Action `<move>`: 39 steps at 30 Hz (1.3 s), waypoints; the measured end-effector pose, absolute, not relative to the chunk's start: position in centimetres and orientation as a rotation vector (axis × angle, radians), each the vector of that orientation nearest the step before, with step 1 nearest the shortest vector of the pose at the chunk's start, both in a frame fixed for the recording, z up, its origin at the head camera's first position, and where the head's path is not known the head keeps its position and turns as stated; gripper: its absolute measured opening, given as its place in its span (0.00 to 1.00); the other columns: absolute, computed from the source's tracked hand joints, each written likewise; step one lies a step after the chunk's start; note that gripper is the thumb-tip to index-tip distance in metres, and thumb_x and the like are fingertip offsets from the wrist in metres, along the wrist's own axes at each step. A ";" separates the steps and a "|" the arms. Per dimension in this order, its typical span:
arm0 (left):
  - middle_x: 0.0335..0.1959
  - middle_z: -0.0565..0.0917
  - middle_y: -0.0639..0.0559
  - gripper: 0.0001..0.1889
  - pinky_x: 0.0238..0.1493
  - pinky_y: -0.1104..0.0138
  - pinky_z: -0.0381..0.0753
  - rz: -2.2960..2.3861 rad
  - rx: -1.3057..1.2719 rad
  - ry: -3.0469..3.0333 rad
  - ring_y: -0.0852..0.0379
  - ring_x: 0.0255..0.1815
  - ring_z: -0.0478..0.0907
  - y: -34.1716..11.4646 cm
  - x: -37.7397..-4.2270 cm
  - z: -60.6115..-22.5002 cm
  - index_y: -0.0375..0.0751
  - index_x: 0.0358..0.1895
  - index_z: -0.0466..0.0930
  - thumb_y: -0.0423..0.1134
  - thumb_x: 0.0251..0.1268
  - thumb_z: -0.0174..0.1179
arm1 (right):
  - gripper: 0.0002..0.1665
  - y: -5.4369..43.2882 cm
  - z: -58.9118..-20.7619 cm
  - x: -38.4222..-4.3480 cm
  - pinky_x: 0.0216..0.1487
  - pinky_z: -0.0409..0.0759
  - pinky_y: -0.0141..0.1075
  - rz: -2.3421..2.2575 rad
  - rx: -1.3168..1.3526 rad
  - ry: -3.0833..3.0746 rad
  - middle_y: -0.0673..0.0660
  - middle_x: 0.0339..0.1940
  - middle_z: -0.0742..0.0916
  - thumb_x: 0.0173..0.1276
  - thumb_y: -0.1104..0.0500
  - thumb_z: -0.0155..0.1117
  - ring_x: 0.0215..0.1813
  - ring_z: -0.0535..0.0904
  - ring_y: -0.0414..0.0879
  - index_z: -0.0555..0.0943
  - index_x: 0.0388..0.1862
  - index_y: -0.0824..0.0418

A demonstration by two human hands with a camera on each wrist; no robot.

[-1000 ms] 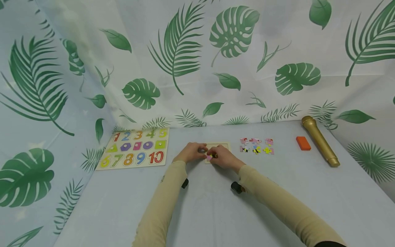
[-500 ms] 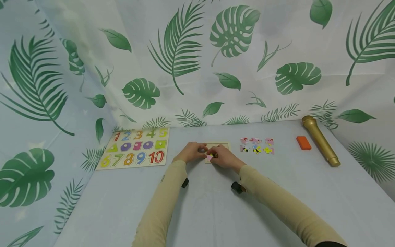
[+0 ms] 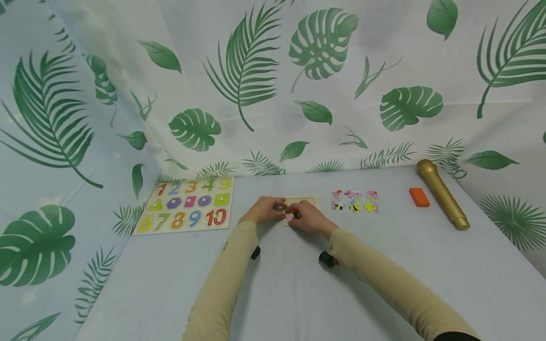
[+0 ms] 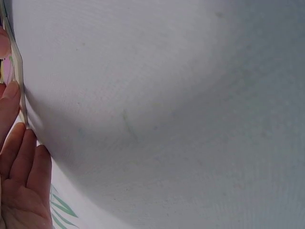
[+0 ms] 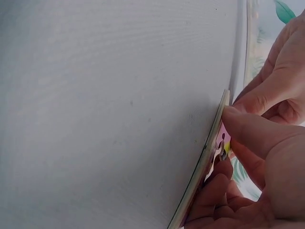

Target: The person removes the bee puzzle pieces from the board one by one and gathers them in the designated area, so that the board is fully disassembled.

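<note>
Seating a puzzle piece [image 3: 290, 217], apparently: right grip [image 3: 311, 216] pinches it, left grip [image 3: 265, 210] spread against the tray [image 3: 302, 197]; next, probably, pressing down

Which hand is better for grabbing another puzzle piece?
Probably the right hand, after letting go of the pink piece it holds. The loose puzzle pieces lie on its side of the wooden tray, and it is nearer to them. The left hand is at the tray's left edge, farther away.
</note>
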State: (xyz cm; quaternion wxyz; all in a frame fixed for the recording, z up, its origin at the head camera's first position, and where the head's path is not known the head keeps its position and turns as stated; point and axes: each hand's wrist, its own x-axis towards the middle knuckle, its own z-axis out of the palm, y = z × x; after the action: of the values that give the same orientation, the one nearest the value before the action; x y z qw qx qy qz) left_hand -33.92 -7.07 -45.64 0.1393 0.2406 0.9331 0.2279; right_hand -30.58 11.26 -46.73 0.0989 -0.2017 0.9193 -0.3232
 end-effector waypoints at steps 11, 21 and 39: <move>0.68 0.73 0.51 0.19 0.72 0.58 0.63 0.655 0.701 2.694 0.50 0.70 0.67 -7.1 -33.9 -45.7 0.43 0.57 0.82 0.40 0.64 0.66 | 0.17 11.3 -46.7 -30.4 0.48 0.74 0.44 -0.995 -0.586 2.716 0.57 0.42 0.79 0.64 0.61 0.69 0.46 0.70 0.50 0.81 0.51 0.64; 0.68 0.73 0.52 0.19 0.71 0.59 0.63 0.630 0.715 2.710 0.50 0.70 0.67 -7.0 -34.0 -45.8 0.44 0.58 0.82 0.41 0.64 0.66 | 0.16 11.6 -46.8 -30.4 0.47 0.74 0.42 -1.016 -0.606 2.712 0.56 0.43 0.82 0.65 0.61 0.69 0.45 0.71 0.49 0.83 0.50 0.64; 0.68 0.73 0.51 0.19 0.71 0.59 0.63 0.635 0.724 2.718 0.50 0.70 0.68 -7.0 -33.7 -45.5 0.43 0.57 0.82 0.41 0.63 0.67 | 0.16 11.9 -46.7 -30.3 0.44 0.75 0.39 -1.060 -0.590 2.715 0.56 0.43 0.82 0.65 0.59 0.69 0.41 0.74 0.47 0.84 0.50 0.63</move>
State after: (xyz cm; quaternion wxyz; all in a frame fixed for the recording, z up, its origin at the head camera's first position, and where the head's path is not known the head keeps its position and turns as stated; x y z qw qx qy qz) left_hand -33.73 -7.02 -45.47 0.1285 0.2490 0.9348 0.2184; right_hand -30.31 11.90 -46.75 0.0839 -0.1978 0.9097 -0.3554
